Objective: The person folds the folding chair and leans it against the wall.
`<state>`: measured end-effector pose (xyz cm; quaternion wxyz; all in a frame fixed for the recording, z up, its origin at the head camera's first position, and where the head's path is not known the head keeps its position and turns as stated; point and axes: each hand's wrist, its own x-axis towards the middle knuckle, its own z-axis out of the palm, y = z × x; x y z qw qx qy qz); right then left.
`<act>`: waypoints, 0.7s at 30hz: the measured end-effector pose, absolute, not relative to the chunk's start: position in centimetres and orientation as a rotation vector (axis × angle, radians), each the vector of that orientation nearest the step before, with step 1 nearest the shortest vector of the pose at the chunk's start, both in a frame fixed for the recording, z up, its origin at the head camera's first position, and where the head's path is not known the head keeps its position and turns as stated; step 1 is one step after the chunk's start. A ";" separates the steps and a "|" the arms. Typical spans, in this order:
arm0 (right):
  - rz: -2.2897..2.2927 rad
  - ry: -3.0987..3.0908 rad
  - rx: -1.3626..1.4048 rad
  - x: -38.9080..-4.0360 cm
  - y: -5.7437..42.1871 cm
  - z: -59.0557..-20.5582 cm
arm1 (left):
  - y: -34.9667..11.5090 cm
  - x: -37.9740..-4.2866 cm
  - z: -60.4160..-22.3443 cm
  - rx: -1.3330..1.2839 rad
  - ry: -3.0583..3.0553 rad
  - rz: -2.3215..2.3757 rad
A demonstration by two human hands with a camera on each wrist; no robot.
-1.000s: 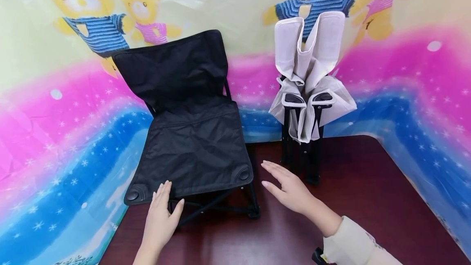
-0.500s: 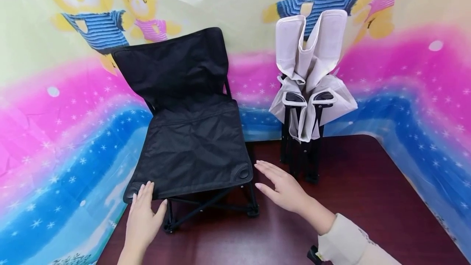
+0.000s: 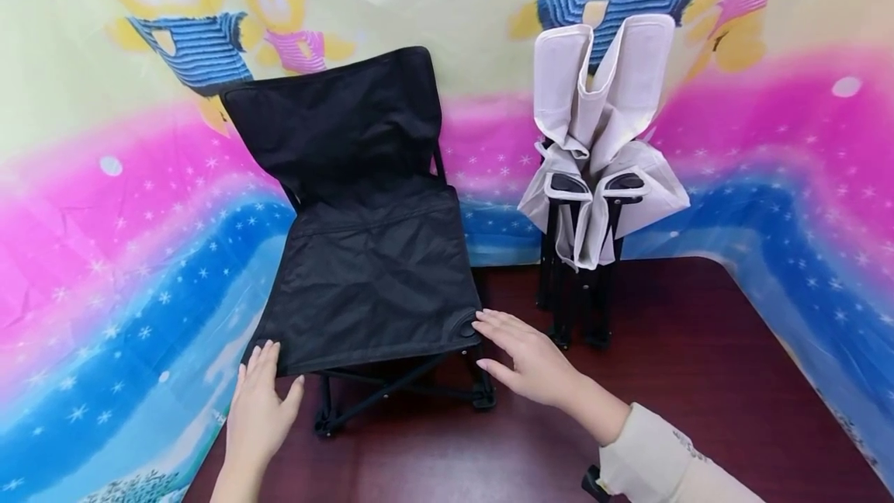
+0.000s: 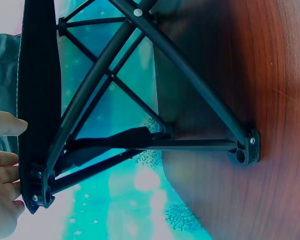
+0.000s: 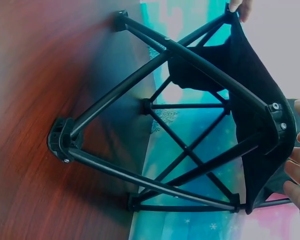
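Note:
A black folding chair (image 3: pixel 370 278) stands unfolded on the dark red table, its backrest toward the printed cloth. My left hand (image 3: pixel 260 410) lies at the seat's front left corner, fingertips over the fabric and thumb apart. At the front right corner, the fingertips of my right hand (image 3: pixel 531 367) touch the seat's edge, with the fingers fairly straight. Both wrist views show the chair's crossed black legs (image 4: pixel 190 75) beneath the seat. In the right wrist view, the screwed corner fitting (image 5: pixel 277 117) is close beside the right hand's fingers.
To the right stands a folded chair (image 3: pixel 594 99) with off-white fabric and black legs. The table (image 3: pixel 698 379) has a rounded far right corner. A printed bear cloth (image 3: pixel 754 130) hangs behind and along both sides.
My left hand has moved left along the front edge to the seat's left corner. My right hand has come left to the right corner. Both chairs stay in place on the table.

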<state>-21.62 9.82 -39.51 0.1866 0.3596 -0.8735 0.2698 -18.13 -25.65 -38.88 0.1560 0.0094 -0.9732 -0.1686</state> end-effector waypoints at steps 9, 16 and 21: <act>0.748 -2.375 1.083 -22.0 9.8 -39.6 | -26.1 -18.3 -38.9 0.060 -2.773 -0.486; 0.737 -2.331 1.128 -22.3 9.7 -39.7 | -27.0 -18.5 -39.6 0.045 -2.716 -0.470; 0.773 -2.259 1.181 -22.7 9.7 -39.9 | -27.5 -18.6 -40.0 0.105 -2.670 -0.506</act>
